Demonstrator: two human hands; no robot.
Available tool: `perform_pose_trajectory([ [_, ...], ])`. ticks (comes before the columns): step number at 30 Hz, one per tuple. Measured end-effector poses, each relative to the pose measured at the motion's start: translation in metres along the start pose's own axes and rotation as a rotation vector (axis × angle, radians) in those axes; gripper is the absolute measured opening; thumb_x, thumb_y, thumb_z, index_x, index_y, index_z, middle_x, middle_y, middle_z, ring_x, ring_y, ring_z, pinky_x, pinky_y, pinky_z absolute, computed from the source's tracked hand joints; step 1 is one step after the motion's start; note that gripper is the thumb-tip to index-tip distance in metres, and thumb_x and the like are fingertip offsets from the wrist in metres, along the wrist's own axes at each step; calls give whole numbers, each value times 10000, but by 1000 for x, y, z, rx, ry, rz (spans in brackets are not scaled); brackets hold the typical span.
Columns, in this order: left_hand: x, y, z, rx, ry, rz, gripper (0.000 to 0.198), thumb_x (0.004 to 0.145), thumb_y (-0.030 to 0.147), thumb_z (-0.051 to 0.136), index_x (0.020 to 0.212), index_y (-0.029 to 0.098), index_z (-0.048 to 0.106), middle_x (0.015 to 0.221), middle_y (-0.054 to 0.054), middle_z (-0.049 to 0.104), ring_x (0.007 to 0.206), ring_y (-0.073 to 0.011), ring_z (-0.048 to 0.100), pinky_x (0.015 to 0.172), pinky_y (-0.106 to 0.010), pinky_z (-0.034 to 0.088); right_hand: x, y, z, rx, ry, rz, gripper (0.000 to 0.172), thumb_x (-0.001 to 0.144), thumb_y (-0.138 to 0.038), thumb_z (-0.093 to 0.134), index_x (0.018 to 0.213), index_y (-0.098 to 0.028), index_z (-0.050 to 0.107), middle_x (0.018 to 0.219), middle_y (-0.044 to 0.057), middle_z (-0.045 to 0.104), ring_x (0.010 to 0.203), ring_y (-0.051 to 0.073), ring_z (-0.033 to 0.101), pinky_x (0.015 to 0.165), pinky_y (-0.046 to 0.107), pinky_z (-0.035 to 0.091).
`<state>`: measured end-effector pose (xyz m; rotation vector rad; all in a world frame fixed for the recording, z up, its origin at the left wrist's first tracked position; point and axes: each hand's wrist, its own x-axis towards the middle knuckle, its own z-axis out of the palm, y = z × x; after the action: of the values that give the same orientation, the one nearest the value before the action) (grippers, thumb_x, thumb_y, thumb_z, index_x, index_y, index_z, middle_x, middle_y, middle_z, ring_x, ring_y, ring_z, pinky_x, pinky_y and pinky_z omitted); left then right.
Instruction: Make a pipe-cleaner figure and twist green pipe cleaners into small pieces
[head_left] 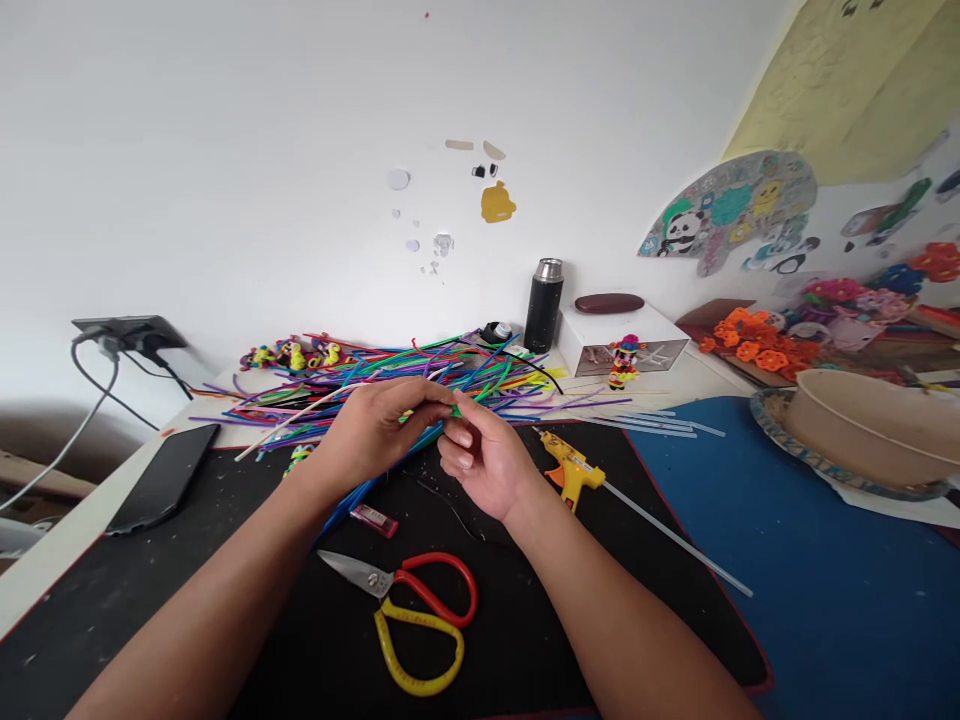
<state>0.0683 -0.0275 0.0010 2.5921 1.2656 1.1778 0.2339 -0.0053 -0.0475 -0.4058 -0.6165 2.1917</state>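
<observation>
My left hand (pixel 371 425) and my right hand (pixel 491 460) meet above the near edge of the craft stem pile, thumbs and fingers pinched together. Between the fingertips shows a bit of green pipe cleaner (pixel 455 409); the fingers hide most of it. Just behind the hands spreads a loose pile of many-coloured pipe cleaners (pixel 517 378). Below them on the black mat (pixel 315 620) lie scissors (pixel 379 580) with one red and one yellow handle, blades partly apart. A small pink-red packet (pixel 374 520) sits above the scissors.
Right of my hands lies a yellow glue gun (pixel 574 468) with a long glue stick in it. Clear glue sticks (pixel 660 424), a black flask (pixel 544 305), a white box (pixel 626 340), a small figure (pixel 622 362) and a bowl (pixel 874 420) stand around. A phone (pixel 165 478) lies left.
</observation>
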Motion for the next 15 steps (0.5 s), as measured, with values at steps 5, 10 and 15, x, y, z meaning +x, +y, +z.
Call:
perform_pose_trajectory([
  [5,1,-2,1,-21,-35,-124,141,973,220,638,984,203,777,926,-27,826,803,-174,762,756,-245,554,1,1,-1,16,24,12,393,808,-393,864,809,-220,512,525,-120,429,408,57,333,431,212,203],
  [10,3,3,-2,-134,-103,-316,142,932,298,669,931,211,782,840,-7,807,731,-174,736,699,-251,536,1,3,-3,19,25,12,388,780,-362,881,843,-224,524,527,-125,420,410,59,337,434,206,203],
  [15,5,8,0,-330,-129,-473,152,913,338,690,915,200,756,789,2,776,684,-166,717,679,-254,545,1,4,-2,-38,25,-18,432,790,-452,886,823,-216,526,535,-123,409,404,53,343,432,209,197],
])
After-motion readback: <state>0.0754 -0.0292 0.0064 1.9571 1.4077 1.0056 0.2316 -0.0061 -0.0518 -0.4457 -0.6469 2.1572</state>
